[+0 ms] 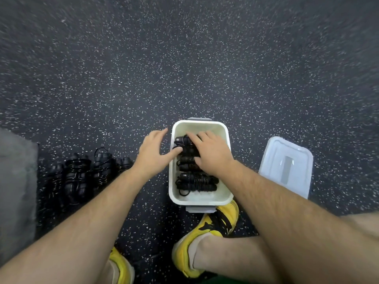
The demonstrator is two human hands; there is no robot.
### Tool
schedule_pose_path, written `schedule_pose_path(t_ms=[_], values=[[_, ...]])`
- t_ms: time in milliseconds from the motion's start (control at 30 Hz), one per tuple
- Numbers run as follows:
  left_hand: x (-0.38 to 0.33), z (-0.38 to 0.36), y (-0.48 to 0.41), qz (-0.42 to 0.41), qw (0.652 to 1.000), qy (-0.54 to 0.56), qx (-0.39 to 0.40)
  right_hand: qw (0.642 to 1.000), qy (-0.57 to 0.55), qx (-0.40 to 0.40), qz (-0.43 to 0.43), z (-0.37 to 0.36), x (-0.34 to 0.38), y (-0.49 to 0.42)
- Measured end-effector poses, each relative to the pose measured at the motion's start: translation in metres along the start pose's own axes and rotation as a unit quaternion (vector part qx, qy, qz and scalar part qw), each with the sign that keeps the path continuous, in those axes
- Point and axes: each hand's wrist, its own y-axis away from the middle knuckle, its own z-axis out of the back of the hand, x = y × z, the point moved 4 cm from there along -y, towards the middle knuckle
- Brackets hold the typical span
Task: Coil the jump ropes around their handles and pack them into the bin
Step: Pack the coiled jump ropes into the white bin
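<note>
A white bin [222,196] stands on the speckled floor in front of me. Inside lie coiled black jump ropes: one bundle [195,183] at the near end, another [185,163] in the middle, and a third [182,141] at the far end. My right hand [211,152] lies over the far and middle bundles, fingers spread and pressing down. My left hand [153,152] hovers at the bin's left rim, its thumb touching the far bundle. Several more coiled black ropes [78,177] lie on the floor to the left.
The bin's translucent lid [287,166] lies on the floor to the right. My yellow shoes [215,224] are just behind the bin. A grey mat [16,181] borders the left edge. Dark speckled floor stretches ahead.
</note>
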Motion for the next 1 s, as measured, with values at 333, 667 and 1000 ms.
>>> schedule_pose_path(t_ms=[333, 667, 1000], values=[[0.024, -0.044, 0.009, -0.028, 0.994, -0.101, 0.034, 0.994, 0.043, 0.064, -0.071, -0.052, -0.005, -0.042], [0.027, -0.036, 0.008, -0.044, 0.992, -0.108, 0.047, 0.992, 0.045, 0.071, -0.098, -0.047, -0.007, -0.04], [0.069, 0.031, 0.029, 0.078, 0.973, -0.199, -0.082, 0.993, 0.015, -0.017, 0.119, 0.001, 0.138, -0.063]])
